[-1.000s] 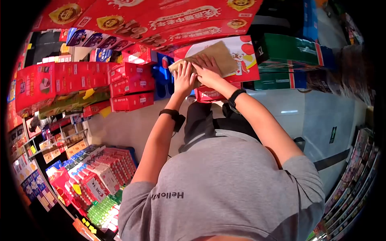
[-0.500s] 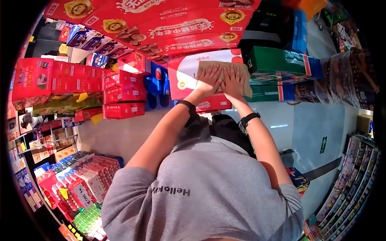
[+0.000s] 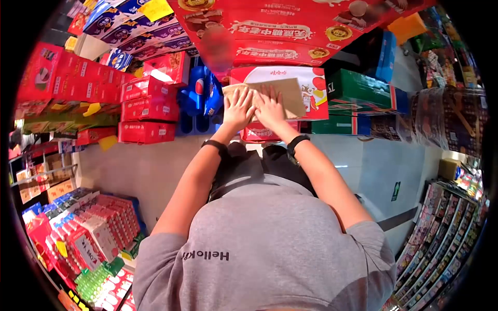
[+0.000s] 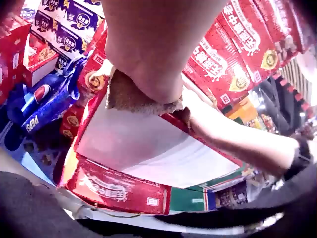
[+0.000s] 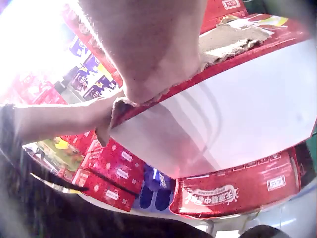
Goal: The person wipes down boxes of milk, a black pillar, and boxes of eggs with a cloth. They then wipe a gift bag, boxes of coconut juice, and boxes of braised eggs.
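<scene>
A tan cloth (image 3: 293, 97) lies flat across the top of a red and white carton (image 3: 249, 74). My left hand (image 3: 238, 110) rests on the cloth's left part, its fingers straight and pointing away from me. Close beside it, my right hand (image 3: 270, 108) presses on the middle of the cloth with spread fingers. In the left wrist view the cloth (image 4: 121, 94) shows a rough edge at the carton's rim, above the white side (image 4: 148, 144). From the right wrist, the crumpled cloth (image 5: 233, 42) sits along the carton's top edge. The palms' undersides are hidden.
Red cartons (image 3: 290, 31) are stacked behind the carton. Blue Pepsi packaging (image 3: 197, 93) stands to its left, beside stacked red boxes (image 3: 148, 109). Green boxes (image 3: 358, 90) adjoin its right side. A shelf of small packets (image 3: 441, 233) stands at the lower right.
Both hands and the cloth slid to the carton's right end by half a second ago, and are now back toward its left. The head view has shifted too.
</scene>
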### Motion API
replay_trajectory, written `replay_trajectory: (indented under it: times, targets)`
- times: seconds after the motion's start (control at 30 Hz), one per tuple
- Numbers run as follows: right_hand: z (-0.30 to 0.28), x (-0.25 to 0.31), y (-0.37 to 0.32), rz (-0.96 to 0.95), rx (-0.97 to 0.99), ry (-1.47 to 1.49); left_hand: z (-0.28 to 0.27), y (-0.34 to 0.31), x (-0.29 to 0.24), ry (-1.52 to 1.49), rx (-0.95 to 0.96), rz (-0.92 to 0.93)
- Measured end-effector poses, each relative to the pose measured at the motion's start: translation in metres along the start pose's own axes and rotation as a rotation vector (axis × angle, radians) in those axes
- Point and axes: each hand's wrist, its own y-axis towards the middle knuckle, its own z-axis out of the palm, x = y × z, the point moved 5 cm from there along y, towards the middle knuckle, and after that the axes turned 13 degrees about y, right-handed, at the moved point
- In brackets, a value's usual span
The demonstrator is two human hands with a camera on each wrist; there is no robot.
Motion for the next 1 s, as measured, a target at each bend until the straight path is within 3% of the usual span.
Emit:
replay_trajectory:
  times: [0.17, 0.27, 0.3, 0.33, 0.37, 0.4, 0.43, 0.47, 0.5, 0.57, 0.6, 0.67, 0.77, 0.83, 0.87, 0.9, 0.93, 0.97, 1.0]
  targets:
    - [0.004, 0.011, -0.013, 0.069, -0.019, -0.029, -0.002, -0.005, 0.006, -0.031, 0.051, 0.025]
    - [-0.005, 0.001, -0.013, 0.005, -0.074, 0.107, 0.004, 0.004, 0.016, -0.098, -0.003, 0.121]
    - [-0.018, -0.002, -0.015, 0.038, -0.175, 0.155, 0.009, 0.007, 0.021, -0.174, -0.109, 0.172]
    - [-0.030, -0.009, -0.017, 0.227, -0.111, 0.127, 0.054, 0.019, 0.024, -0.093, -0.172, 0.352]
    - [-0.046, -0.015, -0.021, 0.650, -0.007, 0.306, 0.032, 0.014, 0.018, 0.247, -0.341, 0.556]
    - [-0.028, -0.040, -0.037, 0.394, -0.219, -0.049, 0.015, 0.011, 0.016, 0.203, -0.335, 0.539]
    - [-0.025, -0.048, -0.042, 0.379, -0.218, 0.003, -0.017, 0.010, 0.012, 0.069, -0.143, 0.498]
    - [-0.016, -0.062, -0.045, 0.360, -0.229, -0.020, -0.017, 0.013, 0.011, 0.140, -0.073, 0.503]
    - [-0.024, -0.053, -0.045, 0.404, -0.218, -0.003, 0.019, 0.017, 0.019, -0.057, -0.238, 0.396]
    - [-0.021, -0.053, -0.043, 0.516, -0.231, 0.044, -0.007, 0.013, 0.019, -0.126, -0.131, 0.369]
    - [-0.025, -0.046, -0.041, 0.453, -0.322, -0.059, -0.005, 0.014, 0.020, -0.134, -0.173, 0.404]
    - [-0.010, -0.054, -0.034, 0.717, -0.001, 0.004, 0.000, 0.018, 0.020, -0.082, -0.137, 0.437]
    - [-0.028, -0.017, -0.037, 0.384, -0.312, -0.005, -0.008, 0.021, 0.018, -0.121, -0.059, 0.435]
    - [-0.024, -0.022, -0.042, 0.456, -0.342, 0.130, -0.019, 0.021, 0.018, -0.092, -0.009, 0.404]
    - [-0.024, -0.029, -0.040, 0.516, -0.348, 0.217, -0.016, 0.025, 0.019, -0.008, -0.040, 0.406]
    - [-0.026, -0.039, -0.031, 0.510, -0.431, 0.352, -0.035, 0.030, 0.022, -0.097, -0.200, 0.401]
    - [-0.031, -0.049, -0.024, 0.410, -0.490, 0.396, -0.051, 0.030, 0.027, -0.186, -0.355, 0.403]
    - [-0.051, -0.046, -0.011, 0.271, -0.569, 0.369, -0.085, 0.035, 0.025, -0.020, -0.440, 0.390]
    - [-0.079, -0.040, -0.001, 0.140, -0.640, 0.336, -0.087, 0.050, 0.030, -0.031, -0.352, 0.433]
